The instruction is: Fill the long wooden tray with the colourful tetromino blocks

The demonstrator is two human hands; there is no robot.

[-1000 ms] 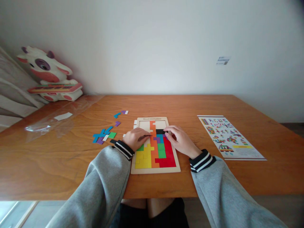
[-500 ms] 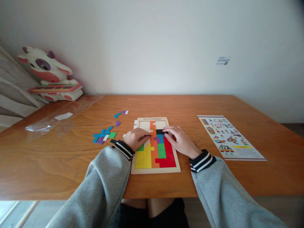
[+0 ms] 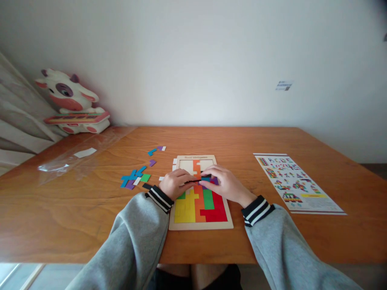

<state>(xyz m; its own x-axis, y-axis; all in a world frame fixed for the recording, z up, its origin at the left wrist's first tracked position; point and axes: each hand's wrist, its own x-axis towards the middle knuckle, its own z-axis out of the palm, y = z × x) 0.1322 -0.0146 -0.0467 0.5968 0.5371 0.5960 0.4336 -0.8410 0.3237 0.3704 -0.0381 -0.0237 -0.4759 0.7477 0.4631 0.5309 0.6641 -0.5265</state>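
Note:
My left hand [image 3: 177, 183] pinches a thin black piece [image 3: 193, 181] over the middle of the wooden puzzle board [image 3: 201, 226]. My right hand [image 3: 225, 183] is over the board's right side, its fingertips close to the piece's right end; whether they grip it is unclear. Yellow pieces [image 3: 185, 207] fill the lower left of the board, an orange column [image 3: 198, 207] runs up the middle, and green [image 3: 208, 199] and red pieces [image 3: 220, 205] lie at the right. The board's upper part shows bare wood beside the orange. My fingers hide part of its middle.
Loose blue [image 3: 133, 175], purple, white and green pieces [image 3: 145, 177] lie left of the board, with a black piece [image 3: 147, 186] by my left cuff. Clear plastic wrap [image 3: 60, 161] and a cow toy [image 3: 75, 102] are farther left. A printed sheet [image 3: 296, 183] lies right.
My left hand and the black piece have moved right, toward my right hand. My right fingertips have come in to the piece's end. The whole view has shifted slightly.

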